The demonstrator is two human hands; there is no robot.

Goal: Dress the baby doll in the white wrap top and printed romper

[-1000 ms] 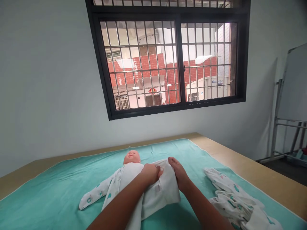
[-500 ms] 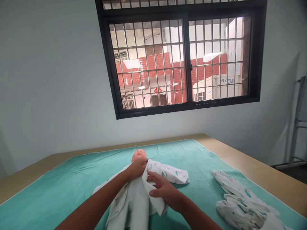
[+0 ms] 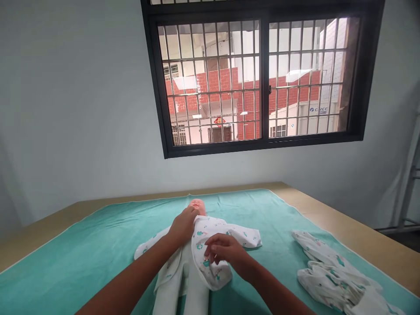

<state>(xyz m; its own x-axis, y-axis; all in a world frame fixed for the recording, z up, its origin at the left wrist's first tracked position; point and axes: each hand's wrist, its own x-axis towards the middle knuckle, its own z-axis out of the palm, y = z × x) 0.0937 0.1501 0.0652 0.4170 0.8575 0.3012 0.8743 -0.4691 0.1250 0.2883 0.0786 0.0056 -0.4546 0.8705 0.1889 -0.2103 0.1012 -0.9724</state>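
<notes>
left hand [image 3: 183,225] is near doll's head [image 3: 198,204], right hand [image 3: 225,251] over jacket [image 3: 201,238].

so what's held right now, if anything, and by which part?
Left grip is at the shirt collar, by the doll's head; whether it pinches can't be told. Right grip, fingers loosely curled over the front flap, shows no hold.
</notes>
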